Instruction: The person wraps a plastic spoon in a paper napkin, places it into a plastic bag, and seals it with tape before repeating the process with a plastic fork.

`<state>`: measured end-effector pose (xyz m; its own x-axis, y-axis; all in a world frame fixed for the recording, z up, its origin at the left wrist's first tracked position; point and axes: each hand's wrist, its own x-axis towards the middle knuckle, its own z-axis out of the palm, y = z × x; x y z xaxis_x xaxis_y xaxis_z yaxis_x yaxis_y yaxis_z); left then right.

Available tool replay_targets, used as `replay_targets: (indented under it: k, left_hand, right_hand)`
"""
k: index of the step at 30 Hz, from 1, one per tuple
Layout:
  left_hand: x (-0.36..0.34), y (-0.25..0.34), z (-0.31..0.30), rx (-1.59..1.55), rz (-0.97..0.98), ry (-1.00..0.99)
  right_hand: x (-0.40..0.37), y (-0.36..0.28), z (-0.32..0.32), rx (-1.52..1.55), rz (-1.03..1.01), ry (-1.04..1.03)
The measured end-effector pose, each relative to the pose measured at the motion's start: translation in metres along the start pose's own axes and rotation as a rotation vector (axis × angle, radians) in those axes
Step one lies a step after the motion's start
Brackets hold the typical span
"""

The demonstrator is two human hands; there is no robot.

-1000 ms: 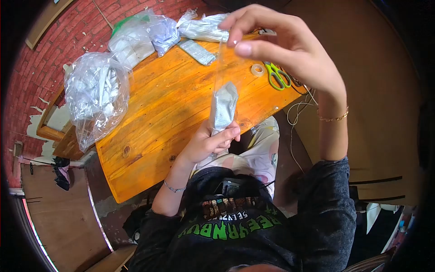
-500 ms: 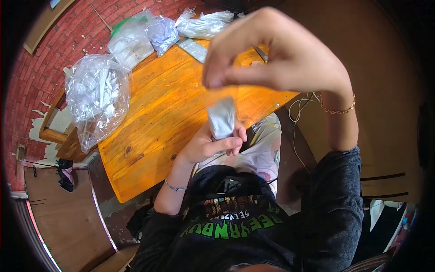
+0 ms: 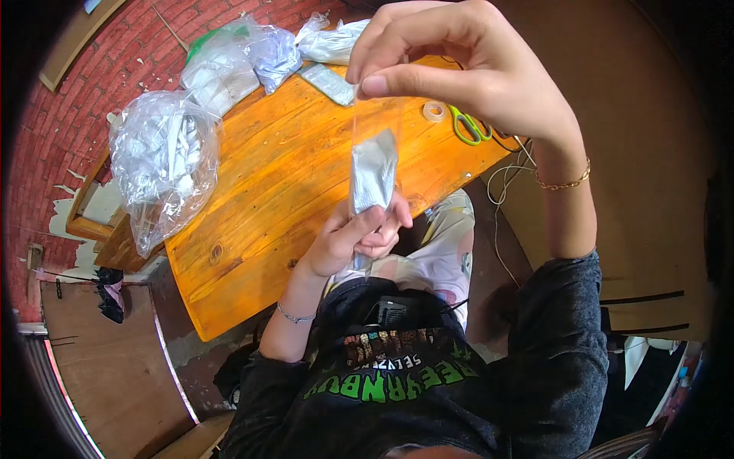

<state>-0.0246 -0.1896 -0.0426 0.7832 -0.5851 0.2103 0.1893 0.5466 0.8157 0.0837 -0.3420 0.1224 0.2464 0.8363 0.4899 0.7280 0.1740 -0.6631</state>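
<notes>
A narrow clear plastic bag [image 3: 376,116] is stretched upright between my hands, over the near edge of the table. Inside its lower part sits a folded silvery-white item [image 3: 373,170], whose kind I cannot make out. My right hand [image 3: 489,88], raised high, pinches the bag's top edge between thumb and fingers. Lower down, my left hand [image 3: 340,241] is closed around the bottom of the bag, with the thumb pressed across the front. The fingers partly hide the lower end of the white item.
On the wooden table [image 3: 260,222], a large clear bag of white pieces [image 3: 164,161] lies at the left. More filled bags [image 3: 222,76] and a flat packet [image 3: 327,83] are along the back. Green-handled scissors [image 3: 469,126] and a tape roll [image 3: 434,112] lie at right, near a loose cable [image 3: 501,187].
My right hand has moved up, drawing the clear bag taut. The white item sits slightly higher, and my left thumb now crosses its lower front. Scissors and tape roll have come into view.
</notes>
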Motion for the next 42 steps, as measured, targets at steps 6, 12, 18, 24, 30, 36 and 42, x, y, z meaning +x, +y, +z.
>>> replay_targets:
  k: [6, 12, 18, 24, 30, 36, 42]
  left_hand:
    - [0.001, -0.001, 0.008, 0.008, 0.084, 0.077]
    - [0.002, 0.005, 0.014, 0.278, 0.096, 0.328]
    - [0.017, 0.028, 0.032, 0.629, 0.626, 0.606]
    - [0.019, 0.054, 0.034, 0.807, 0.762, 0.676]
    - [0.024, 0.062, 0.039, 0.817, 0.704, 0.632]
    - [0.028, 0.065, 0.035, 0.904, 0.830, 0.629]
    - [0.025, 0.076, 0.025, 0.955, 0.869, 0.440]
  right_hand:
    - [-0.016, 0.012, 0.015, -0.103, 0.231, 0.543]
    - [-0.042, 0.013, 0.069, 0.053, 0.458, 0.465]
    - [-0.040, -0.006, 0.076, -0.152, 0.275, 0.536]
    - [-0.039, -0.015, 0.073, -0.153, 0.277, 0.629]
    - [-0.043, 0.002, 0.073, -0.142, 0.162, 0.692]
    - [-0.047, -0.011, 0.072, -0.101, 0.284, 0.579]
    - [-0.044, 0.012, 0.074, -0.091, -0.053, 0.704]
